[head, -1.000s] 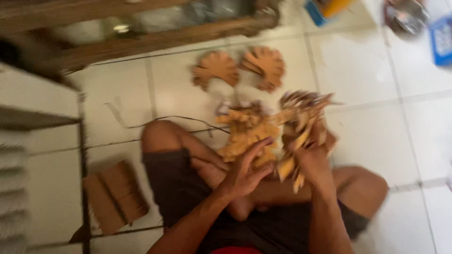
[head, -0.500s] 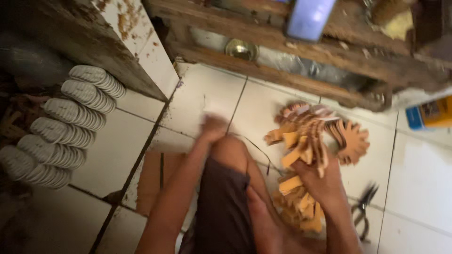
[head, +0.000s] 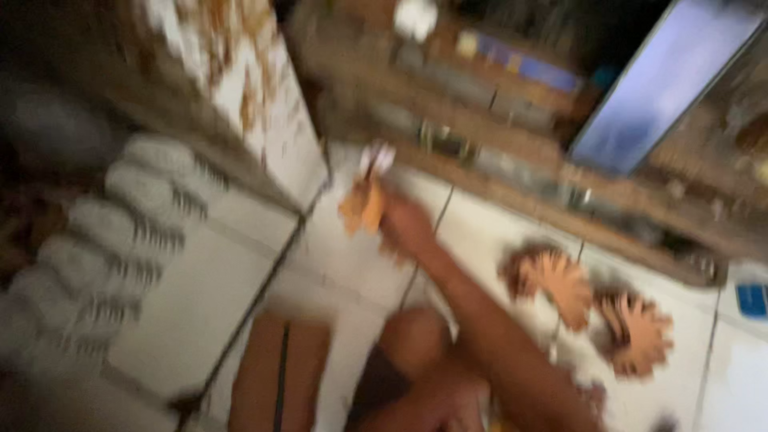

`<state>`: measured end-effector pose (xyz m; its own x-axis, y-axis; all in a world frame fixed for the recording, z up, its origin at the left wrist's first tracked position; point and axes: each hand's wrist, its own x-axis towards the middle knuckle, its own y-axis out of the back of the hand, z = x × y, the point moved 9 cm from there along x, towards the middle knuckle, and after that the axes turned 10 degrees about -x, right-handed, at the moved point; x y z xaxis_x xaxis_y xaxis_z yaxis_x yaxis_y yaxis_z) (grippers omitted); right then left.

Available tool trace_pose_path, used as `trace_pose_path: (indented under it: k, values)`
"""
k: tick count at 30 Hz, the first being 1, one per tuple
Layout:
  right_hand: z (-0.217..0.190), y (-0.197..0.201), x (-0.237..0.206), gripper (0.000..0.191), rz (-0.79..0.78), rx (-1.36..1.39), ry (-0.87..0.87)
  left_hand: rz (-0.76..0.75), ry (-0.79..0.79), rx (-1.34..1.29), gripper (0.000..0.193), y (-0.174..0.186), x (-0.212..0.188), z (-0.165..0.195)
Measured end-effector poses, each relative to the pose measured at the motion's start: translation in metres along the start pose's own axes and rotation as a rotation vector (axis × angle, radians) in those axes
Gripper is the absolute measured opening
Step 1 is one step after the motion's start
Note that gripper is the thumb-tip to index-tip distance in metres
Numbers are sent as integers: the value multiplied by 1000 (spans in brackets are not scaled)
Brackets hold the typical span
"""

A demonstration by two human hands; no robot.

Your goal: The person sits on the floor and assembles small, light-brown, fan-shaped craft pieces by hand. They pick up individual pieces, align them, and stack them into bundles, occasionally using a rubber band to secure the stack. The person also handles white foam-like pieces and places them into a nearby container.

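Head view, badly blurred by motion, looks down at a person seated on a white tiled floor (head: 200, 296) with one bare knee (head: 412, 340) raised in the middle of the frame. One arm stretches away from the body across the tiles, and its hand (head: 404, 224) is out near a low wooden rack (head: 512, 172). Going by how the arm leaves the body, this looks like the right hand, though the blur makes that uncertain. The fingers appear to be closed on a small orange-brown piece (head: 362, 210) with something pale at its top; the grip itself is smeared, so how firmly they pinch it cannot be told. The piece is held up off the tiles, likely because the arm is at full reach.

The other hand is not clearly in view; only a blurred patch of skin shows at the bottom edge.

Two fan-shaped pieces, toothed at the rim and the same orange-brown, lie flat on the tiles to the right of the arm: one (head: 556, 280) near the forearm, the other (head: 640, 332) just beyond it. They lie side by side and within easy reach of the seated person.

A brown cardboard sheet (head: 280, 376) lies flat by the knee. Grey ridged rolls (head: 96, 240) are stacked in a row at the left, against a chipped white wall.
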<state>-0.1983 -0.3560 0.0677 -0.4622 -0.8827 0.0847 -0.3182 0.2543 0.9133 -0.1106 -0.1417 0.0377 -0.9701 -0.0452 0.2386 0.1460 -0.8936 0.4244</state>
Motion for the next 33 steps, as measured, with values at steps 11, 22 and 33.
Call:
trace_pose_path:
  k: [11,22,33]
  values:
    - [34,-69,31,77,-166,-268,33,25,-33,-15,44,0,14,-3]
    - [140,162,-246,40,139,439,-423,91,-55,-81,41,0,22,11]
    - [194,76,-587,22,339,464,-1091,11,440,-638,31,-71,-37,-8]
